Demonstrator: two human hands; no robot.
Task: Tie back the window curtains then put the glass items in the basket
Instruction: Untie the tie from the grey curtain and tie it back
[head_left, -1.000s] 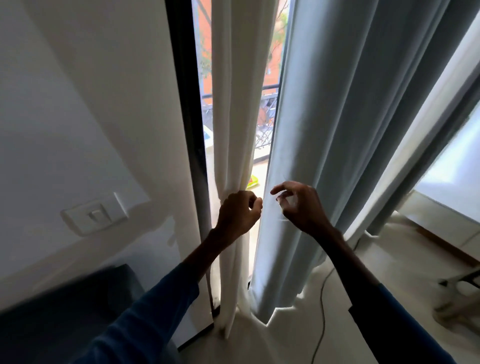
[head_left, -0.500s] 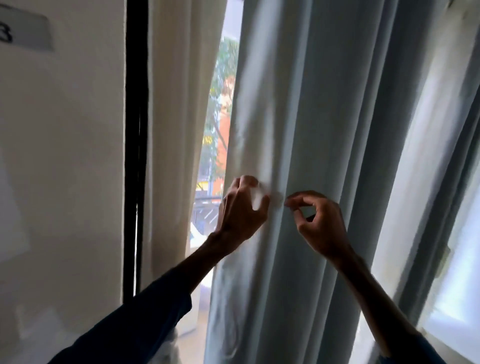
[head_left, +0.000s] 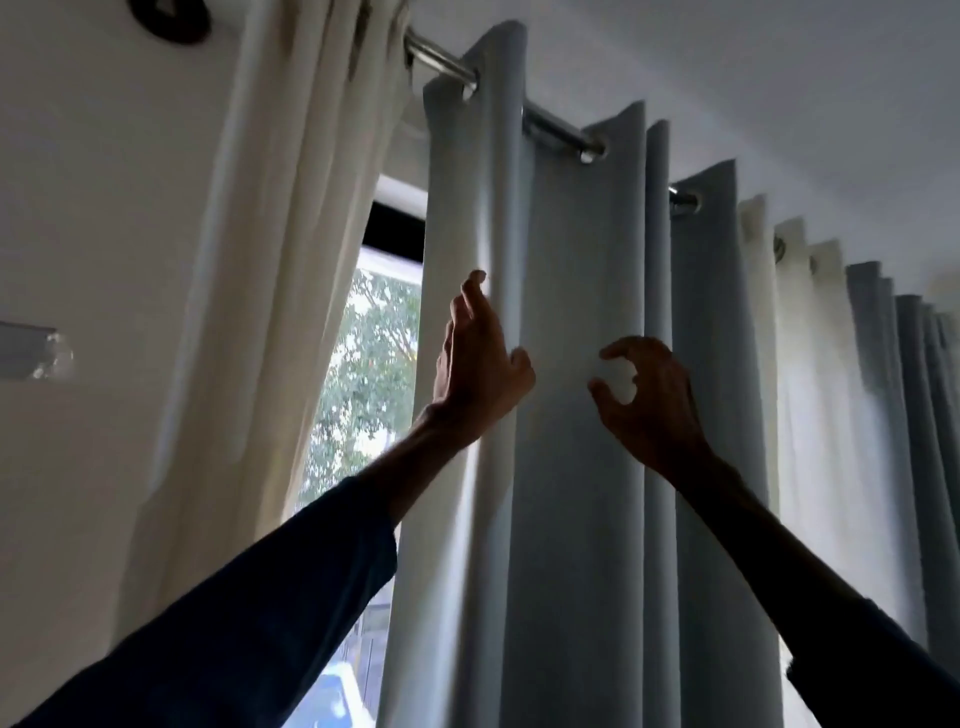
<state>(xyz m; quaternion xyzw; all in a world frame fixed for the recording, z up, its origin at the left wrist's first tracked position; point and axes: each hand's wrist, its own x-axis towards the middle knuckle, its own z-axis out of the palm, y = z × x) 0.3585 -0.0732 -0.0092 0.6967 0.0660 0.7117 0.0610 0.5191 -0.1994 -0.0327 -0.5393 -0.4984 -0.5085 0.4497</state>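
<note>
Hanging untied from the rod (head_left: 558, 130), the grey curtain (head_left: 582, 312) spreads along it; a cream curtain (head_left: 291, 260) bunches at the rod's left end. Below the rod, the left hand (head_left: 478, 364) lays straight fingers on the grey edge; the right hand (head_left: 649, 400) curls, thumb and forefinger apart, pinching nothing. Tying looks barely begun; the rest lies out of view. Bare rod leaves sliding room.

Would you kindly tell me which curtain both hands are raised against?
The grey curtain right of the window gap; the left hand and right hand are at its folds. The cream curtain hangs apart, leftward.
</note>
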